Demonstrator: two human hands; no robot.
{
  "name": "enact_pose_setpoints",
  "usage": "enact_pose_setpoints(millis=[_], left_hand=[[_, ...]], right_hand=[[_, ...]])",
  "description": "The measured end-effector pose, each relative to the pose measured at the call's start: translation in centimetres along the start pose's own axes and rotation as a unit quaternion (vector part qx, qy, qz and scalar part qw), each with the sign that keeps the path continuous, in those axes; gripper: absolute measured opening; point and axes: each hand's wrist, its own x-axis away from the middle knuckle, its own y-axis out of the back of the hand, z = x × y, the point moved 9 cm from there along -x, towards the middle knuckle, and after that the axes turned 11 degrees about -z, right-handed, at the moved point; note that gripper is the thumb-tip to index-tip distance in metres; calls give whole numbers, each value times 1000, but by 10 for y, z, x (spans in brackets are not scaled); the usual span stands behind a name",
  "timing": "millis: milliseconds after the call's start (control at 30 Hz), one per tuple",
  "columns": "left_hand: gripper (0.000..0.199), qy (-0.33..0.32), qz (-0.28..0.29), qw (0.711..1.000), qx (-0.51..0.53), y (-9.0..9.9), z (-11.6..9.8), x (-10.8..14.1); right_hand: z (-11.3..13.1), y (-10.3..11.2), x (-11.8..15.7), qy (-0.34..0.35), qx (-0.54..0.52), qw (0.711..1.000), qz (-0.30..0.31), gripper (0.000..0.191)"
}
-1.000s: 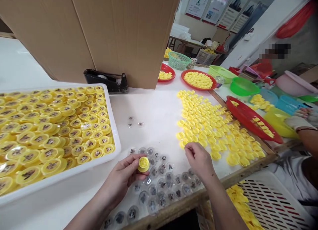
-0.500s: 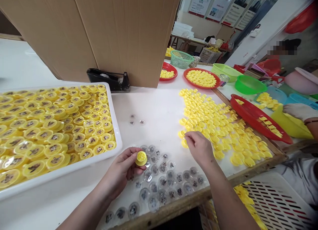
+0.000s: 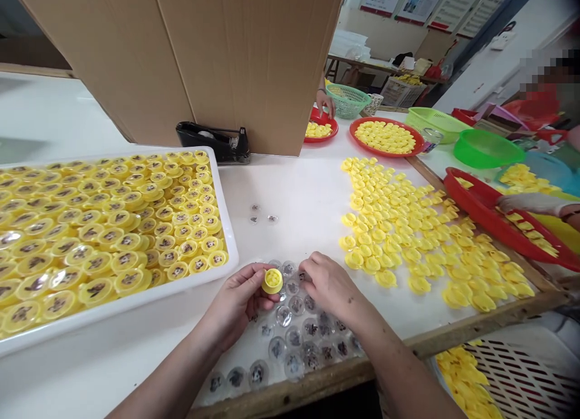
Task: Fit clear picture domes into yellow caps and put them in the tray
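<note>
My left hand [image 3: 247, 292] pinches a small yellow round plastic piece [image 3: 272, 280], with a wide rim and a raised pattern inside, between thumb and fingers. Close to its right, my right hand [image 3: 328, 283] is closed, fingertips bent down over the clear round plastic covers [image 3: 293, 336]. Whatever those fingertips hold is hidden. The covers bear small dark printed pictures and lie in a loose group along the front of the white table [image 3: 299, 189]. More yellow pieces [image 3: 385, 226] are spread over the table on the right.
On the left stands a white tray [image 3: 230, 229] full of yellow pieces with printed pictures. Behind it are a black tape dispenser [image 3: 212, 142] and a tall cardboard sheet [image 3: 235, 63]. A co-worker's gloved hand [image 3: 528, 203] reaches over a red tray [image 3: 475, 204]. Another person's hand [image 3: 325, 103] is at a red plate.
My right hand has moved left from the spread yellow pieces to the clear covers beside my left hand. Another person's hand has appeared at the far red plate. The view has shifted slightly.
</note>
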Motion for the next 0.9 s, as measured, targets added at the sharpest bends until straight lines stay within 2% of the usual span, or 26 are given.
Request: enact_pose_setpoints(millis=[200,300,567,700,800,833,900], left_hand=[[26,8,-5,1000,1,0,2,2],[24,16,-12,1000,-7,-1,4,3],[26,6,-6,1000,-4,-1,1,3],[29,2,-10,1000,-6,-2,-1,4],[28,1,-8,1000,-4,-3,-1,5],[29,1,-5,1000,-3,-4,-1,5],[30,-1,5,1000,-2,-6,0,6]], right_hand=[[-14,6,8,-18,-12,1000,-16,12],[-16,9,10,-25,-15,999,-14,21],[-11,-4,0,-36,-49,998,8,14],[-16,-6,3,-67,-132,989,17,13],[-14,7,5,-81,-204,975,12,8],[-11,12,5,-89,-245,965,7,6],[-3,18,4,-109,-357,928,13,5]])
